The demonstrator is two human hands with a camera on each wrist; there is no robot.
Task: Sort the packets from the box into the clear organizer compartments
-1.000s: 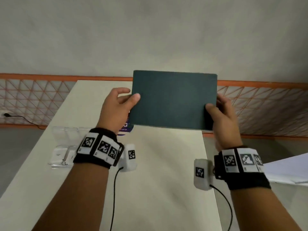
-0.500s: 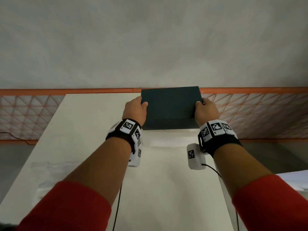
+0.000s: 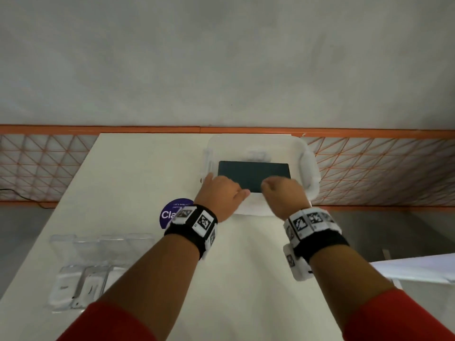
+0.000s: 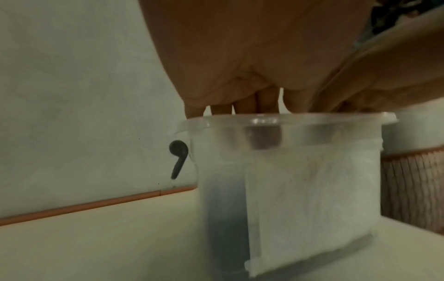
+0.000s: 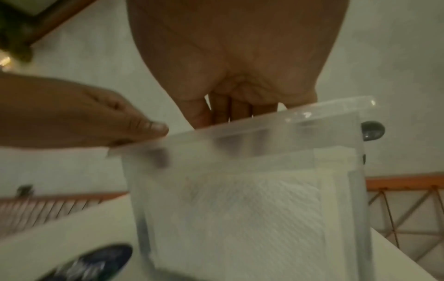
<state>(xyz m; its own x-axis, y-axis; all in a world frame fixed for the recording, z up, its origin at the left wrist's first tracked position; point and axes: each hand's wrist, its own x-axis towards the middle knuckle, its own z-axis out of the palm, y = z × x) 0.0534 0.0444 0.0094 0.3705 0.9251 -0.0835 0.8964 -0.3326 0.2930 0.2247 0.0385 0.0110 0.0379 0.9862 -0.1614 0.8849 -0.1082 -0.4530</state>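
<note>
Both hands reach into the translucent box point(image 3: 310, 168) at the surface's far edge. Left hand point(image 3: 219, 193) and right hand point(image 3: 283, 193): finger state indeterminate. White packets point(image 5: 252, 205) inside; pinch one cleanly.

We count two hands: the left hand point(image 3: 219, 193) and the right hand point(image 3: 283, 195). There is one translucent box point(image 3: 309, 168), one dark green lid point(image 3: 253, 174), one clear organizer point(image 3: 81, 269) and one purple round sticker point(image 3: 170, 212). We see one white table point(image 3: 236, 279). The organizer's blurred compartments we cannot count.
</note>
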